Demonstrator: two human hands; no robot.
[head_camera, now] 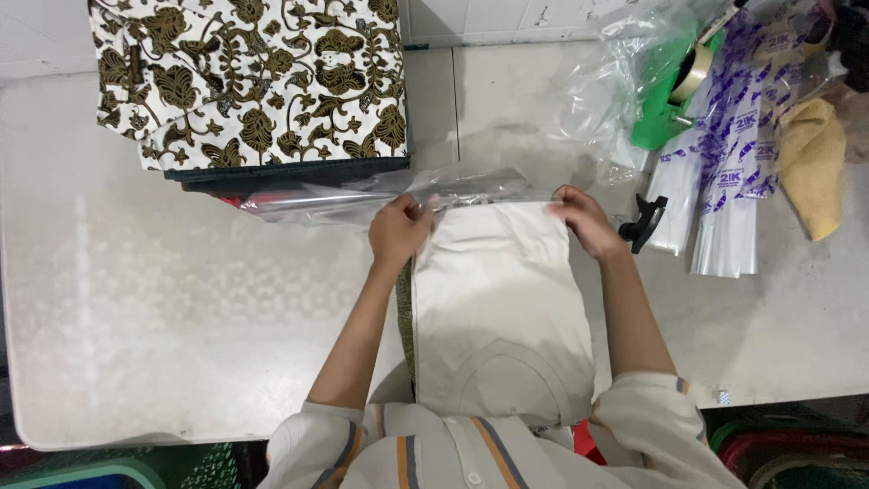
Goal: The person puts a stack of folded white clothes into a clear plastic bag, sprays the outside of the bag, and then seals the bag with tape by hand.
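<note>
Sleeves with orange and grey stripes fill the bottom centre of the frame, and above them a folded cream garment lies flat on the pale worktop. At its far edge the left hand and right hand each pinch the mouth of a clear plastic bag. A black clip lies just right. Farther up, a stack of brown-patterned fabric sits upper left, and printed plastic sleeves and a tape roll upper right.

Folded cream garment — flat, bag-mouthed
</note>
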